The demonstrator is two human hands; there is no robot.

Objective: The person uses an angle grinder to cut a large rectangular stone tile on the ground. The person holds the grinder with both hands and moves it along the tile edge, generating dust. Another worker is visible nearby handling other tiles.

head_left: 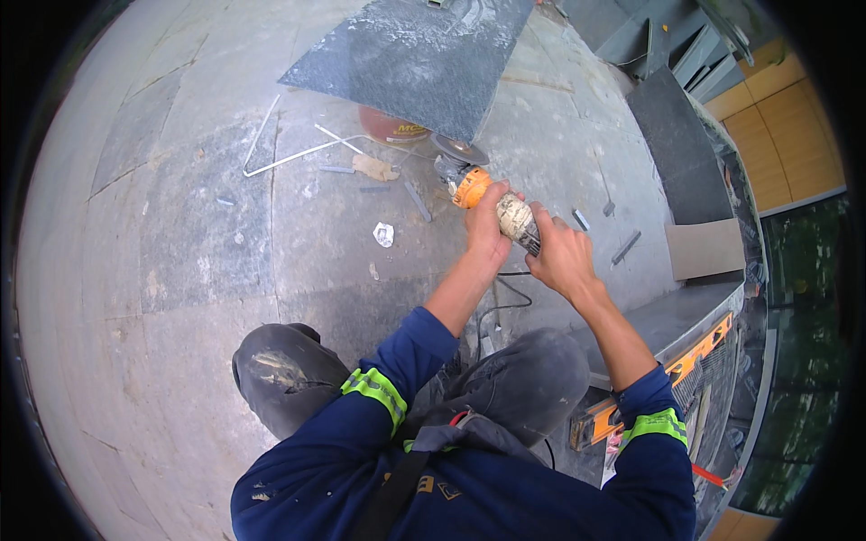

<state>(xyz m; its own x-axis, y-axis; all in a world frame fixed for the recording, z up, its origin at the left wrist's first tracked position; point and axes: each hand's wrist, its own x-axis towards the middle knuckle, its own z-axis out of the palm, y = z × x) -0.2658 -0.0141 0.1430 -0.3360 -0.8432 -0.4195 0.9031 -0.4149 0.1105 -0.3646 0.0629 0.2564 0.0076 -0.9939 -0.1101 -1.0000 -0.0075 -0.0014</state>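
Both my hands are wrapped round an orange angle grinder (471, 187) with a dust-caked body. My left hand (488, 225) closes on it behind the orange head, and my right hand (561, 252) grips the rear end, where a black cord (505, 305) trails toward my knees. The grinder's disc (460, 150) is at the near edge of a large grey stone slab (424, 68); whether it touches the edge I cannot tell. White dust covers part of the slab's top. Beneath the slab stands a red bucket (393, 124), partly hidden.
A bent metal rod frame (262, 169), offcut strips (417, 202) and a crumpled white scrap (384, 234) lie on the paved floor (198, 361). At right are leaning dark slabs (677, 144), a brown board (705, 250) and an orange spirit level (699, 350) close to my right arm.
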